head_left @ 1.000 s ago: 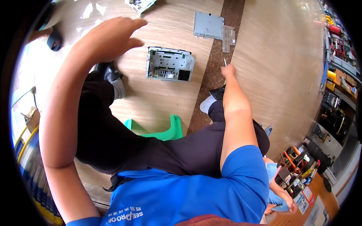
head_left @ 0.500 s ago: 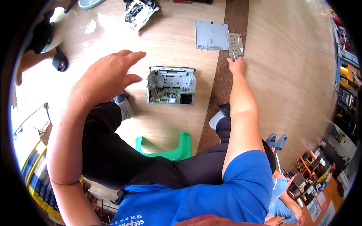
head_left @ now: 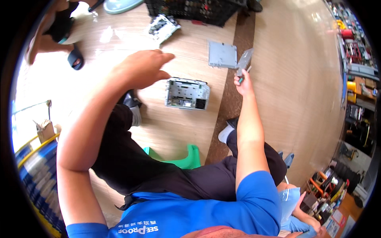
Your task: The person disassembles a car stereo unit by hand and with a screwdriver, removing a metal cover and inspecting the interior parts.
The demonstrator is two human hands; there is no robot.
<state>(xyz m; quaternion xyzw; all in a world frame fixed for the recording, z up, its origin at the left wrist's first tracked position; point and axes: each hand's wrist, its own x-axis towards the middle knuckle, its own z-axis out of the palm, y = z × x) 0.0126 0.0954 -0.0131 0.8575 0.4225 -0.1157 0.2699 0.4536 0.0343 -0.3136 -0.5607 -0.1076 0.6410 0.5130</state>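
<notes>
In the air at the upper left, my left hand (head_left: 145, 68) has its thumb and fingers apart and holds nothing. Below and right of it, on the floor, a metal electronics chassis (head_left: 187, 94) lies with its inside and circuit board showing. My right hand (head_left: 245, 84), reaching far to the right, is closed on a narrow perforated metal plate (head_left: 245, 58). The same hand also grips a screwdriver (head_left: 241, 79), whose green handle and thin shaft show. Beside that plate a flat grey metal cover (head_left: 222, 54) lies on the floor.
A disassembled mechanism (head_left: 162, 30) lies farther off, in front of a black crate (head_left: 194, 11). A green stool (head_left: 184, 162) stands between my legs. Another person's sandalled foot (head_left: 75, 58) is at the left. Cluttered tools (head_left: 327, 186) fill the lower right.
The perforated plate has turned in my right hand and now slants beside the grey cover. The screwdriver handle has come into sight. The view has shifted, bringing in the black crate.
</notes>
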